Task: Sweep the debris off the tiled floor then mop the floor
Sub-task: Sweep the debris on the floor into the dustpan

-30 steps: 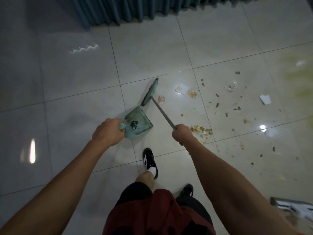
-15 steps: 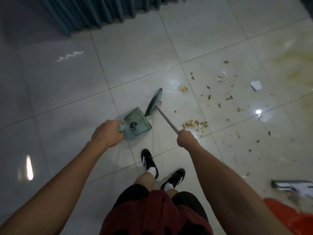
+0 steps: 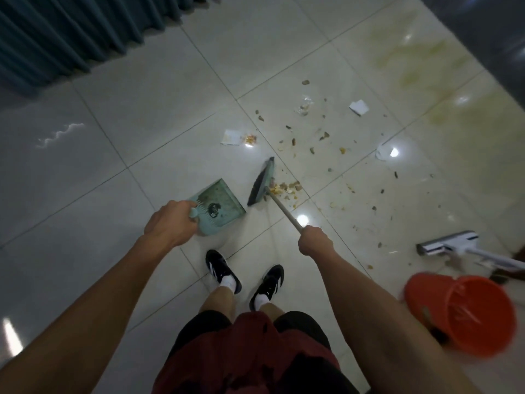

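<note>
On the tiled floor (image 3: 159, 81), seen from the head camera, a crumb pile (image 3: 287, 189) lies just right of the broom head (image 3: 261, 184), with the teal dustpan (image 3: 218, 204) just left of it. The right hand (image 3: 315, 240), nearer, grips the broom handle (image 3: 284, 211), which slants back toward it; the left hand (image 3: 170, 220) holds the dustpan's handle. Scattered debris (image 3: 326, 135) remains beyond.

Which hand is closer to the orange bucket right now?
Right. The right hand, gripping the broom handle, is up and left of the orange bucket; the left hand holds the dustpan farther left.
</note>
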Action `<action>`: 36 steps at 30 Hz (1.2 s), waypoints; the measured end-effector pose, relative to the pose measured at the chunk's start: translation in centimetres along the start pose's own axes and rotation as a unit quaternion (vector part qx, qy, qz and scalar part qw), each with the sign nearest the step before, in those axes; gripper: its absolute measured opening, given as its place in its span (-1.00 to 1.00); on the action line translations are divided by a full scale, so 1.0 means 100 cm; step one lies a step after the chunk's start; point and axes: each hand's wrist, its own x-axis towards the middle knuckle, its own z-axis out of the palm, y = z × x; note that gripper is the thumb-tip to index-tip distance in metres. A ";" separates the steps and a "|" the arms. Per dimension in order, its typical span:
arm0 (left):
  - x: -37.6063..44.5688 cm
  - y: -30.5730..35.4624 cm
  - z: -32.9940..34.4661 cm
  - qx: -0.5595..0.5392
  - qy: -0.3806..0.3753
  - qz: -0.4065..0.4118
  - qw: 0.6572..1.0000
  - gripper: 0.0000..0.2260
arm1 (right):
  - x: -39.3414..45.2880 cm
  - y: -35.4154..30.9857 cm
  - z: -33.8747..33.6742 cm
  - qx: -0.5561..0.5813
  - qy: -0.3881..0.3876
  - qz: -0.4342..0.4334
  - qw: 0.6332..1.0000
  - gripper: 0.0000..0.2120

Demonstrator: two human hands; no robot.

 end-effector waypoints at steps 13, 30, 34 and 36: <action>-0.010 0.078 0.008 0.040 0.010 0.059 0.997 -0.88 | -0.017 0.067 -0.006 0.086 0.040 0.022 0.995 -0.77; 0.041 -0.052 -0.071 -0.035 0.034 0.010 0.999 -0.88 | 0.004 -0.114 -0.047 0.070 0.055 -0.008 0.996 -0.71; 0.062 -0.110 -0.107 -0.064 0.032 -0.013 0.997 -0.84 | 0.009 -0.192 -0.059 0.047 0.061 -0.029 0.997 -0.71; 0.070 -0.136 -0.123 -0.068 0.032 -0.024 0.997 -0.82 | 0.013 -0.228 -0.064 0.041 0.059 -0.041 0.997 -0.69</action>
